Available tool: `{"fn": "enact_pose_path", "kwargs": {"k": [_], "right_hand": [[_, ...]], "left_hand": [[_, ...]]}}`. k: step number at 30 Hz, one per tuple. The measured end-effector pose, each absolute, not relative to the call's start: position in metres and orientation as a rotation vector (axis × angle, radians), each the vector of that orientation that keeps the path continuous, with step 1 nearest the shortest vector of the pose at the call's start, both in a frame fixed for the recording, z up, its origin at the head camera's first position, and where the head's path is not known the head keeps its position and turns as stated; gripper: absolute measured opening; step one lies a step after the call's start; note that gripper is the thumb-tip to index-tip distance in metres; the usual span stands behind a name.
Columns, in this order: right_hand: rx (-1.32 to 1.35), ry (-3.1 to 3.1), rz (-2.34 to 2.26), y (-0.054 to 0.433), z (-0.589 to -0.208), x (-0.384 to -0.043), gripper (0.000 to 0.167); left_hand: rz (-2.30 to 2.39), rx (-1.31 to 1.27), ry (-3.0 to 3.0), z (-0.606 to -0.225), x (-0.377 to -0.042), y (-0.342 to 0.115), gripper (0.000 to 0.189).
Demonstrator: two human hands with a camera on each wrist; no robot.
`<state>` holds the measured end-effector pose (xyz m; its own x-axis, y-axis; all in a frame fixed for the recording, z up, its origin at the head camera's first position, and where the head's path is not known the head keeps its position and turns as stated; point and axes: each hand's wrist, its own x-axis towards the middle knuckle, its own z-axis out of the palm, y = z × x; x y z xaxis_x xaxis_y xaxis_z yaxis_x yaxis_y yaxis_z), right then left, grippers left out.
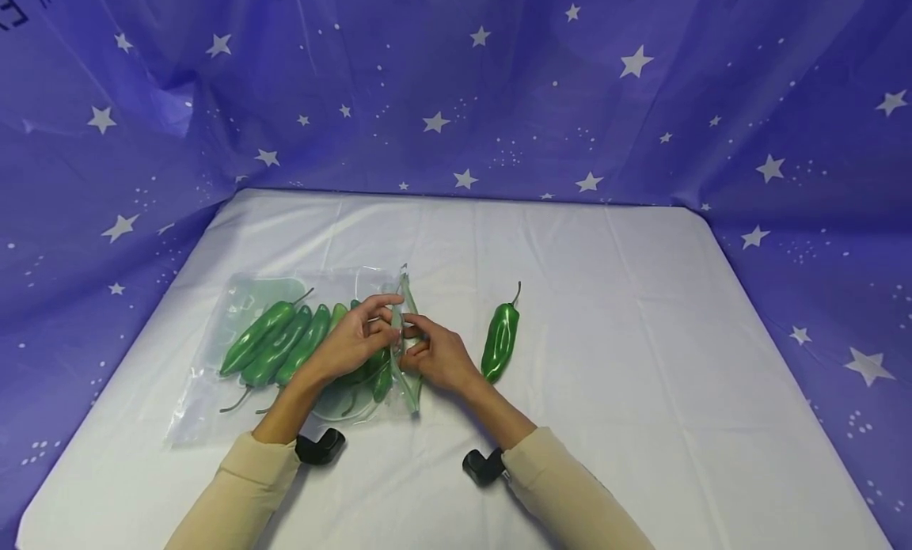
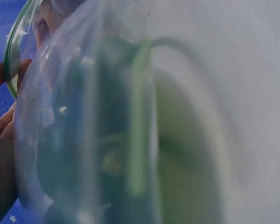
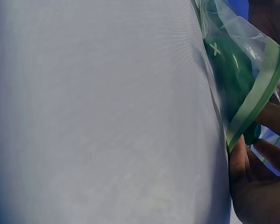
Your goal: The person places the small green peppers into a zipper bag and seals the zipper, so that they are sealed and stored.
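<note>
A clear zip bag (image 1: 203, 400) with a green-edged mouth lies on the table, several green chili peppers (image 1: 258, 336) inside it. My left hand (image 1: 359, 336) reaches over the bag and pinches its mouth edge. Opposite it, my right hand (image 1: 440, 356) has its fingers curled at the same mouth, pinching the edge. The right wrist view shows the green zip strip (image 3: 259, 93) against those fingers, and the end of a pepper (image 3: 253, 133) close to them. Outside the bag, one green chili pepper (image 1: 501, 340) lies to the right. In the left wrist view, blurred plastic hides most of the left hand.
A white cloth covers the table (image 1: 641, 336). Behind and at both sides hangs a blue sheet with white stars (image 1: 463, 83). Black devices (image 1: 321, 447) are worn at both wrists, beside the beige sleeves (image 1: 238, 487).
</note>
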<state>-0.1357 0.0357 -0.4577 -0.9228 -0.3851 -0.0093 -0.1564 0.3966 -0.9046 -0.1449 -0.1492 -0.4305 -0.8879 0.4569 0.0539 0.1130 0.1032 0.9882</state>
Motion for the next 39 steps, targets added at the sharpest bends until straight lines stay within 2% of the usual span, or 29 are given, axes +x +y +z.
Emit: {"fn": "enact_pose_path", "kwargs": {"k": [9,16,18,20,24,32,39], "right_hand": [[-0.420,2.448,-1.530,0.044,-0.449,-0.138,0.060],[-0.393,2.775,-1.500,0.077,-0.416,-0.145,0.035],[-0.316,2.917,-1.417,0.093,-0.406,-0.147,0.031],[-0.193,3.024,-1.242,0.110,-0.399,-0.147,0.035],[0.004,2.930,-0.906,0.137,-0.393,-0.143,0.053],[-0.226,2.727,-0.929,0.149,-0.413,-0.141,0.067],[-0.192,2.684,-1.057,0.147,-0.418,-0.142,0.068]], "left_hand": [[1.860,0.552,2.126,-0.432,-0.144,-0.153,0.050],[1.876,0.544,2.087,-0.428,-0.143,-0.152,0.051],[1.871,0.547,2.084,-0.428,-0.143,-0.152,0.052],[1.866,0.553,2.084,-0.428,-0.144,-0.153,0.052],[1.869,0.552,2.079,-0.428,-0.144,-0.153,0.052],[1.871,0.557,2.060,-0.429,-0.143,-0.155,0.052],[1.845,0.577,2.074,-0.432,-0.142,-0.154,0.052]]}}
